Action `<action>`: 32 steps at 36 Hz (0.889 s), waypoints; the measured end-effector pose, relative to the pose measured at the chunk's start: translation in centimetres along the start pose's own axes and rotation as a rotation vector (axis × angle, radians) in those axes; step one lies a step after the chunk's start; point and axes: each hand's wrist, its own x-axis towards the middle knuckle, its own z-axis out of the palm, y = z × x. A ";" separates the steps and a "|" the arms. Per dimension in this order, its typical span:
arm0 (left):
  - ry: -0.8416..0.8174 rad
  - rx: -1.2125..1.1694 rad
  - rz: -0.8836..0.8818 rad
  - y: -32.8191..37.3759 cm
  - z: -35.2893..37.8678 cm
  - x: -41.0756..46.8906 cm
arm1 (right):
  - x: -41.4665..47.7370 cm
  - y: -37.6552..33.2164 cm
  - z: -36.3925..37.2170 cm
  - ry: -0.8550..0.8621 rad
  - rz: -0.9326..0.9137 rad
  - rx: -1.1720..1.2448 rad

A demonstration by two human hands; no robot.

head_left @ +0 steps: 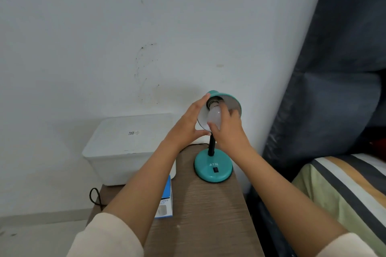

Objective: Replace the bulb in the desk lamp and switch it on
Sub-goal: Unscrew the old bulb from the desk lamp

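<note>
A teal desk lamp stands at the back right of a brown wooden table (204, 215). Its round base (213, 170) carries a black rocker switch (216, 170), and its shade (234, 103) tilts toward me. A white bulb (214, 118) sits in the socket inside the shade. My right hand (229, 129) is wrapped around the bulb. My left hand (188, 125) grips the left rim of the shade, fingers on top and thumb below. The bulb is unlit.
A blue and white bulb box (166, 200) lies on the table under my left forearm. A white lidded bin (125, 148) stands at the left against the wall. A black cord (95, 196) hangs off the table's left edge. A striped bed (344, 190) is at the right.
</note>
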 end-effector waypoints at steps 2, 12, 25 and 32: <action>-0.011 0.002 0.003 -0.1 0.2 0.0 | -0.1 -0.3 0.3 0.013 0.112 0.196; -0.016 0.015 0.009 -0.3 0.0 0.0 | 0.5 -0.1 0.2 0.038 -0.008 0.146; -0.001 0.006 0.012 -0.3 -0.2 -0.3 | 0.7 -0.2 0.8 0.068 0.064 0.167; -0.001 0.011 0.007 -0.5 -0.4 0.0 | 0.8 -0.3 0.2 0.011 -0.112 -0.132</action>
